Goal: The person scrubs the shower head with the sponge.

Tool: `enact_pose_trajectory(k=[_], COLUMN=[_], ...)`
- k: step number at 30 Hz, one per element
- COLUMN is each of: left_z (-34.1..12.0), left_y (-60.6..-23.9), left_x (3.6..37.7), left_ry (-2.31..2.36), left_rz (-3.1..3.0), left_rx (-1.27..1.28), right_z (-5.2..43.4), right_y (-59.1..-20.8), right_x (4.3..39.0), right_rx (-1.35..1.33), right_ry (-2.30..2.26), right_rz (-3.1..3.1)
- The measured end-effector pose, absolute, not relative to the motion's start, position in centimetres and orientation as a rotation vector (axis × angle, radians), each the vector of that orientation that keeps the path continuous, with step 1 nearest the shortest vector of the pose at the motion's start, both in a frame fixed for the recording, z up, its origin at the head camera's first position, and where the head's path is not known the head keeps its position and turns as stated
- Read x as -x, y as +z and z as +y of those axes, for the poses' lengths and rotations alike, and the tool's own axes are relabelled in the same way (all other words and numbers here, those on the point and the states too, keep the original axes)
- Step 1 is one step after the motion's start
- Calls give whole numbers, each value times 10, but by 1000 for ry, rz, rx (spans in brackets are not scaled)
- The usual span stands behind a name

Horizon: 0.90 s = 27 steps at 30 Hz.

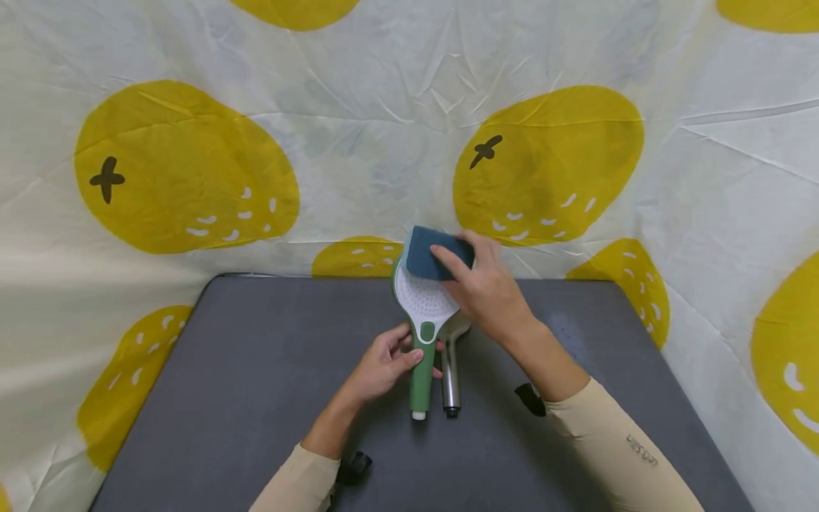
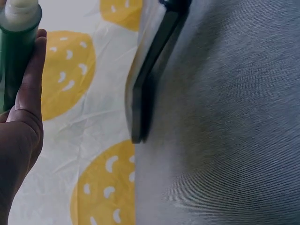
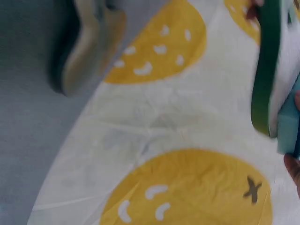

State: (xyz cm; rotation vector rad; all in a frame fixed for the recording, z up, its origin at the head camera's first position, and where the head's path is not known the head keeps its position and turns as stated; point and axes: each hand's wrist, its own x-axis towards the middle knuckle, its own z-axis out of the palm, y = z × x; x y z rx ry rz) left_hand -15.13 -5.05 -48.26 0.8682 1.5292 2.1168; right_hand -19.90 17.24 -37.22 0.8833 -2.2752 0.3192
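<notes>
My left hand (image 1: 388, 359) grips the green handle of a green-and-white shower head (image 1: 422, 306), which is lifted with its white spray face toward me. Against the top of that face my right hand (image 1: 483, 284) presses a blue sponge (image 1: 430, 257), fingers curled over it. A second, chrome shower head (image 1: 451, 370) lies on the grey table (image 1: 256, 398) just right of the green one. The left wrist view shows the green handle (image 2: 14, 51) beside my palm. In the right wrist view the green rim (image 3: 265, 70) and the sponge edge (image 3: 288, 126) sit at the right.
A white cloth with yellow fruit shapes (image 1: 544, 163) hangs behind and around the table. A small black object (image 1: 530, 397) lies by my right forearm, another (image 1: 355, 466) near my left sleeve. The table edge (image 2: 140, 98) borders the cloth.
</notes>
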Motion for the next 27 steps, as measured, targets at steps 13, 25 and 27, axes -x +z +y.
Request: enact_pose_trajectory(k=[13,25,27], left_z=[-51,-61,-62], left_y=[-487,-481,-481], left_x=[155,162,163], left_ry=[2150,2241,2257], left_rz=[1548,1595,1603], left_rx=[-898,-767,-768], right_z=[185,170,168], right_y=[-373,-419,-421], right_x=[209,171,167], right_rx=[-913,-1105,-1129], right_ry=[380,412,401], right_rz=[-2258,-2276,-2270])
